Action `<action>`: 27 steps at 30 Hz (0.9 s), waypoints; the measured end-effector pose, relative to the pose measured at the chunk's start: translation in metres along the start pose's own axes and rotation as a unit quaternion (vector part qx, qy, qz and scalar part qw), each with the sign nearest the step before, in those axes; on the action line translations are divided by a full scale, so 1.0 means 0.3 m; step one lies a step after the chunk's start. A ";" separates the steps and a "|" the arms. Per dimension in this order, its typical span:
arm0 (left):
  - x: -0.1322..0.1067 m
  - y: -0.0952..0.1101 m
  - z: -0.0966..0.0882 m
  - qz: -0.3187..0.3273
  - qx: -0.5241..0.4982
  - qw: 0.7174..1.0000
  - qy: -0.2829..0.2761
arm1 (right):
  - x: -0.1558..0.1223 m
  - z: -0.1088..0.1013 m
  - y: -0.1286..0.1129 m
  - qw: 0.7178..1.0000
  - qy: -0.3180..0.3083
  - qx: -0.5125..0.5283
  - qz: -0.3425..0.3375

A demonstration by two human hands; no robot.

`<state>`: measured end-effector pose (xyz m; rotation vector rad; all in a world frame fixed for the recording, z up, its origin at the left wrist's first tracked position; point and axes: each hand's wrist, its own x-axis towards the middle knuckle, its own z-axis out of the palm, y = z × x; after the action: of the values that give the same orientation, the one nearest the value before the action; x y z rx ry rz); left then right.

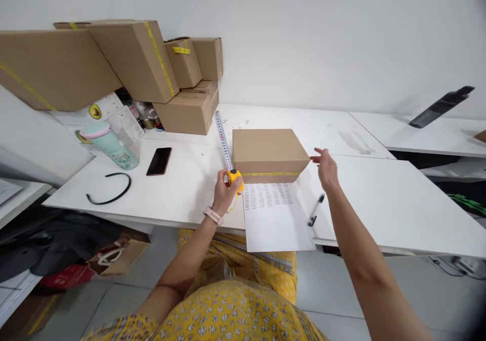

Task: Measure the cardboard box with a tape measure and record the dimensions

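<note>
Carton (266, 148) closed, contents hidden. Your left hand (224, 193) grips the tape measure (237, 179); right hand (326, 168) loosely open, empty, by carton's corner.

On the box (266, 146) we're seeing matt, fairly smooth cardboard, with a strip of slick, plastic-looking tape (271, 174) along it. The tape measure body (231, 178) is looking like smooth plastic, its blade (223, 141) like thin metal. We're getting matt paper for the printed sheet (279, 229), a smooth tabletop (364, 199), a glossy phone screen (159, 161) and matt cloth clothing (243, 310).
</note>
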<state>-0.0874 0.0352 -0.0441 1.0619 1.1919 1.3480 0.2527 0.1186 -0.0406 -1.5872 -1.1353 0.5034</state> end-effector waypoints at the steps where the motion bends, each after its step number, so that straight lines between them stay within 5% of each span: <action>1: 0.027 -0.003 -0.006 -0.014 -0.014 1.000 -0.011 | -0.029 0.002 0.005 0.999 -0.046 0.010 0.009; 4: 0.098 0.042 0.000 -0.024 -0.040 0.998 -0.043 | -0.057 0.029 -0.042 0.992 -0.118 0.043 -0.003; 10: 0.189 0.237 -0.016 0.055 -0.042 0.996 -0.065 | 0.056 0.041 -0.217 0.990 -0.028 -0.115 -0.078; 14: 0.209 0.271 -0.027 0.052 -0.028 0.995 -0.080 | 0.070 0.062 -0.254 0.969 -0.049 -0.224 -0.090; 17: 0.173 0.261 -0.014 0.062 -0.009 0.996 -0.063 | 0.050 0.082 -0.258 0.958 -0.037 -0.267 -0.096; 20: 0.087 0.245 0.030 0.104 0.009 0.993 -0.047 | 0.041 0.094 -0.260 0.942 0.003 -0.281 -0.183; 23: -0.018 0.207 0.104 0.093 -0.008 0.988 -0.124 | 0.045 0.100 -0.264 0.926 -0.010 -0.268 -0.266; 27: -0.123 0.122 0.206 -0.020 -0.054 0.968 -0.246 | 0.047 0.106 -0.278 0.914 -0.017 -0.266 -0.306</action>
<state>-0.0272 0.0049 0.0000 1.1976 0.7570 1.0219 0.1999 0.1449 0.0280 -1.5451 -1.8093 -0.2208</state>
